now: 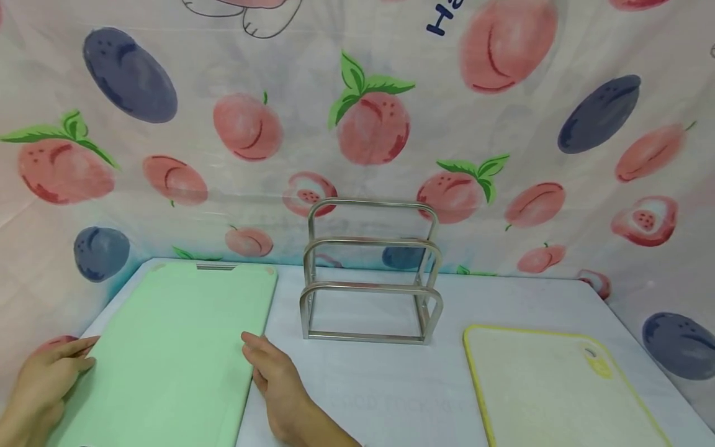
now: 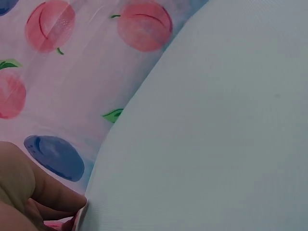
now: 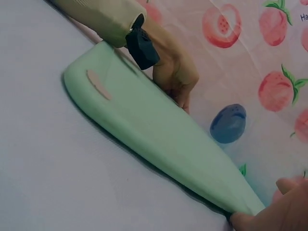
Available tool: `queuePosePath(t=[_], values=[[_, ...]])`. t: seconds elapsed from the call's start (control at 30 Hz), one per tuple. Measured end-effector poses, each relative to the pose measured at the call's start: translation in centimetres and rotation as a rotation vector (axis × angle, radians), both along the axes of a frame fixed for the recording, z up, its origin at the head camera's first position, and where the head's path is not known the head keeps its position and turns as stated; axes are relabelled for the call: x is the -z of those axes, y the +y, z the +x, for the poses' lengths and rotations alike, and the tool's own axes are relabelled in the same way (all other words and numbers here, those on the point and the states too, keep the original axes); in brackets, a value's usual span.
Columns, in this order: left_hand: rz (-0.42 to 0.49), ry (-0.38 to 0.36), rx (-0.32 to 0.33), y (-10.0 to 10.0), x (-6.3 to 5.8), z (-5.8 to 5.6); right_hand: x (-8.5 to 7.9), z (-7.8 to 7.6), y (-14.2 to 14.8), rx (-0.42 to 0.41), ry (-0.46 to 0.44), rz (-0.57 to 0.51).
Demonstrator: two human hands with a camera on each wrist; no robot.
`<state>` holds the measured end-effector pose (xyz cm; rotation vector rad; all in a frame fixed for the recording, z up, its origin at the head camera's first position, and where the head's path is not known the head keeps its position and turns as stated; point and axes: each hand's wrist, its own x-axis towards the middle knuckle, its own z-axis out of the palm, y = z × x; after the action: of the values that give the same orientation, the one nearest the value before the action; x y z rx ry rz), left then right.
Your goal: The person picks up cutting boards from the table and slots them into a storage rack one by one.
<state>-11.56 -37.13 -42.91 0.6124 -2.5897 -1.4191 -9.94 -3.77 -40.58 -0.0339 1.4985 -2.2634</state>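
Observation:
In the head view a large pale green cutting board lies at the left of the table. My left hand pinches its left edge between thumb and fingers. In the left wrist view those fingertips meet the board's rim. At the right edge, my right hand holds the board, its upper digits reaching over the top face; its lower fingers are partly hidden. The right wrist view shows the board from its near end, with a pinkish pad on a corner and a fingertip against its lower edge.
A metal three-bar rack stands at the back centre of the table. At the right lies a whitish cutting board with a yellow rim. A fruit-print cloth hangs behind and at the sides. A black device sits on the left wrist.

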Motion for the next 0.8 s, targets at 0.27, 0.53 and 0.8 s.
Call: queuePosePath(t=[0.27,0.53,0.8], values=[[-0.002,-0.009,-0.017,0.2,-0.4,0.1,-0.9,0.3,-0.1,0.045,0.040,-0.008],[0.046,-0.008,-0.046,0.4,-1.0,0.3,-2.1,0.3,0.4,0.038,0.122,-0.061],[0.261,0.144,-0.076,1.0,-1.4,0.3,-2.8,-0.2,1.4,0.035,0.202,-0.057]])
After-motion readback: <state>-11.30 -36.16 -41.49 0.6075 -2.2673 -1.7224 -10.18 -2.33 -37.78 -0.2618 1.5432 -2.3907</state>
